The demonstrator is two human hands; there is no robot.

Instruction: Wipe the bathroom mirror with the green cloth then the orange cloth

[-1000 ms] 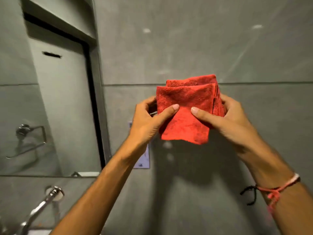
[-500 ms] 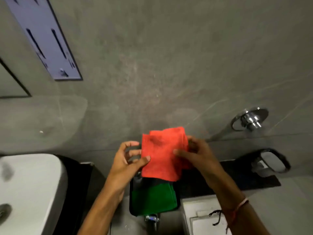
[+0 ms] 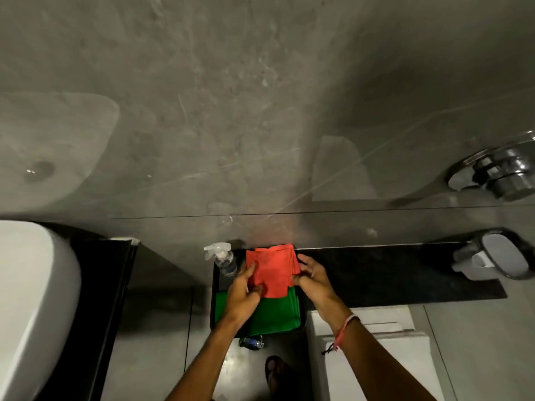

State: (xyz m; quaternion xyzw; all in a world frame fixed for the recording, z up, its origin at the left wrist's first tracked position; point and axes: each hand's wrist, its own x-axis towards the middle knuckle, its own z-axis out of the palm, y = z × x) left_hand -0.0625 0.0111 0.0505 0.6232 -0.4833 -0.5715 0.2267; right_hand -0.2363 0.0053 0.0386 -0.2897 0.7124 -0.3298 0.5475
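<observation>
The orange cloth (image 3: 273,272), folded, is gripped at both sides: the left hand (image 3: 244,289) is closed on its left edge, with the fingers curled under the lower corner, and the right hand (image 3: 311,277) is closed on its right edge, with the fingertips pressed against the folded layers. The two hands are kept apart by the width of the cloth. The orange cloth is held low over the far half of a black tray (image 3: 215,287), and its near edge overlaps the green cloth (image 3: 275,314), which is laid flat and folded in the near half of that tray. A red and white thread band (image 3: 344,328) is worn on the right wrist.

Just left of the orange cloth, a clear spray bottle (image 3: 224,259) with a white trigger head is stood upright at the tray's far left corner. The tray is set at the left end of a black ledge (image 3: 390,273) along the grey wall (image 3: 231,111). A white basin (image 3: 31,299) is seen at the far left and a chrome wall fitting (image 3: 498,173) at the upper right. The mirror cannot be seen.
</observation>
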